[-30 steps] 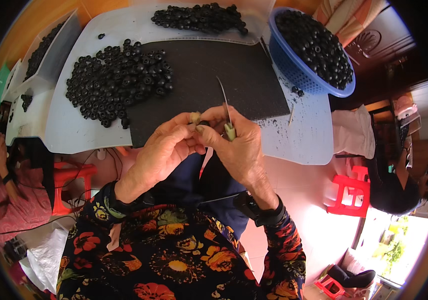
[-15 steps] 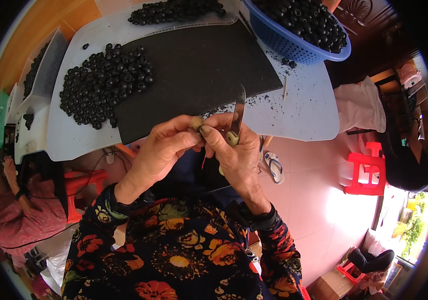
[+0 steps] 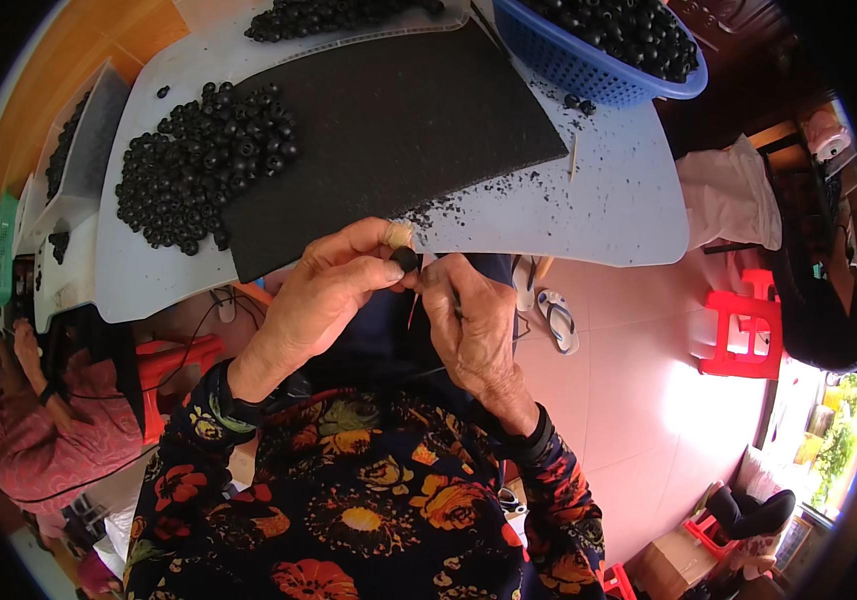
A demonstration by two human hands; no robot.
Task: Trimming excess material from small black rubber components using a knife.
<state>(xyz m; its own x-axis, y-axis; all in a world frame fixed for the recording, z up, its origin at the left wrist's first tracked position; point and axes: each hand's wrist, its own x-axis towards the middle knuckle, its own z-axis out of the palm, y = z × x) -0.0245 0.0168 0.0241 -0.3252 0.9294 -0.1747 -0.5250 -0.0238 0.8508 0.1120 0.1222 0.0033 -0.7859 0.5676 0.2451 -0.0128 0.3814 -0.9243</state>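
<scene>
My left hand (image 3: pixel 314 290) pinches a round black bead (image 3: pixel 405 259) between thumb and forefinger, just past the table's near edge. A strip of pale tape (image 3: pixel 400 235) wraps one fingertip of that hand. Beside the bead, my right hand (image 3: pixel 479 330) is closed with its fingers curled in and its back turned up. The small knife it held a moment earlier is almost wholly hidden in that grip, so its blade cannot be made out clearly. Beyond my left hand, a heap of black beads (image 3: pixel 199 165) lies at the left of a dark mat (image 3: pixel 399 130).
A blue basket (image 3: pixel 604 70) full of black beads stands at the far right of the white table (image 3: pixel 629 200). Black crumbs and a thin stick (image 3: pixel 575 158) lie nearer. Red stools (image 3: pixel 744 330) and a flip-flop (image 3: pixel 558 320) are on the floor. Another person's arm (image 3: pixel 34 370) shows at left.
My right hand has turned over and drawn down slightly, so the knife blade that pointed up is out of sight. The black bead now shows plainly in my left fingers.
</scene>
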